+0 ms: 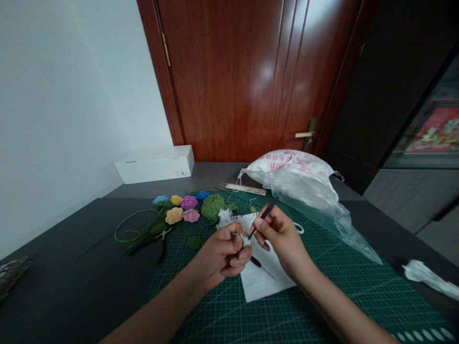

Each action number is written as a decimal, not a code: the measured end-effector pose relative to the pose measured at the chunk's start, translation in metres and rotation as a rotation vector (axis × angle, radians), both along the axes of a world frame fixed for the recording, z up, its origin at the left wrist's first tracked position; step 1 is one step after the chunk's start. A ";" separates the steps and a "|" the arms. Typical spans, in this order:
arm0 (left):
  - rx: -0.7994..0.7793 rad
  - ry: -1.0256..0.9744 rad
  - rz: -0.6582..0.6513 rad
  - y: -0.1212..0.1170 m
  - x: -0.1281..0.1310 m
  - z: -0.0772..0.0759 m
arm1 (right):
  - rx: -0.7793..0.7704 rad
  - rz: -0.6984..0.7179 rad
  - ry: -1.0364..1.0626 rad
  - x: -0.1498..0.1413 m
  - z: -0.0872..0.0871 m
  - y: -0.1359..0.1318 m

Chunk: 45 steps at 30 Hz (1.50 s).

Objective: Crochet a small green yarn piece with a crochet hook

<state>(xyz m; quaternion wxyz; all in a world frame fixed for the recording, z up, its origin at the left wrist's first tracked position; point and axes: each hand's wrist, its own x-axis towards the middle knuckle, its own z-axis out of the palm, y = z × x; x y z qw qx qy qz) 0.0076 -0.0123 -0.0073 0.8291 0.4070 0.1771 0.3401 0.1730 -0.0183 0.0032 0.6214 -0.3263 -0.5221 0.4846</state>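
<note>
My left hand (224,251) pinches a small green-and-white piece (245,240) that looks like crochet with white stuffing showing. In my right hand (281,234) is a pair of slim black tweezers (268,211), slanting down so the tip meets the small piece. Below the hands lies a white sheet of paper (263,285), with a thin dark-handled hook (267,273) on it. A tuft of white stuffing (224,217) sits just beyond my left hand, beside a ball of green yarn (212,207).
Crocheted flowers (174,215) in several colours and black-handled pliers (163,243) lie at the left of the green cutting mat (340,286). Behind are a white box (156,164), a ruler (245,189) and a white plastic bag (297,167). Crumpled white material (428,278) lies far right.
</note>
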 end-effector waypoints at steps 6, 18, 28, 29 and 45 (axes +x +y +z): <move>-0.006 0.001 0.003 -0.001 0.001 0.000 | 0.038 -0.067 -0.082 -0.001 0.000 -0.004; 0.001 0.008 -0.026 -0.003 0.003 0.006 | -0.079 0.025 0.153 0.004 0.005 0.004; -0.042 0.024 -0.087 0.001 0.000 0.006 | -0.029 0.076 0.040 0.010 0.008 0.006; -0.048 0.022 -0.089 0.000 0.000 0.006 | -0.014 0.080 0.015 0.010 0.007 0.006; -0.092 0.008 -0.157 -0.005 0.000 0.003 | 0.023 0.177 -0.037 -0.003 -0.005 0.001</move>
